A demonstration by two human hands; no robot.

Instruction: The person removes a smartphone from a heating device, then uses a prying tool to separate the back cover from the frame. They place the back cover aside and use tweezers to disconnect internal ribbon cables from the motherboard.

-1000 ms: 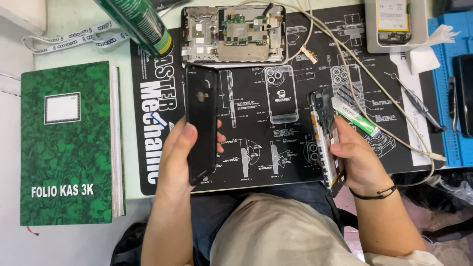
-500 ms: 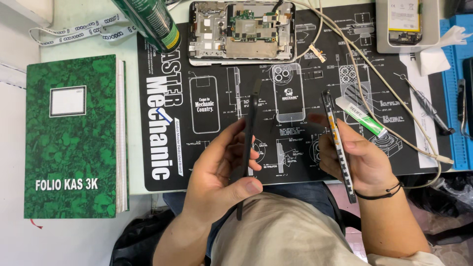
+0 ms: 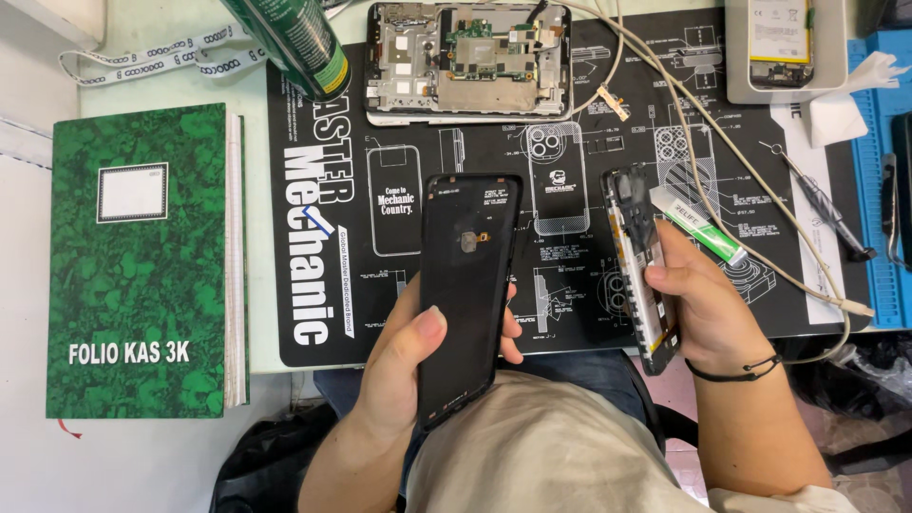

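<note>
One black repair mat (image 3: 313, 237) (white diagrams) covers the pale desk (image 3: 171, 85).

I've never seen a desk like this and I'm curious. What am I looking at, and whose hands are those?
A camera on a person's head looks down at their own two hands. The left hand holds a black phone back cover, inside facing up. The right hand holds a phone frame on its edge. Under them lies a black work mat with phone drawings. On it sits an opened phone showing its circuit parts. A green book lies to the left, and a green can stands at the top.
</note>
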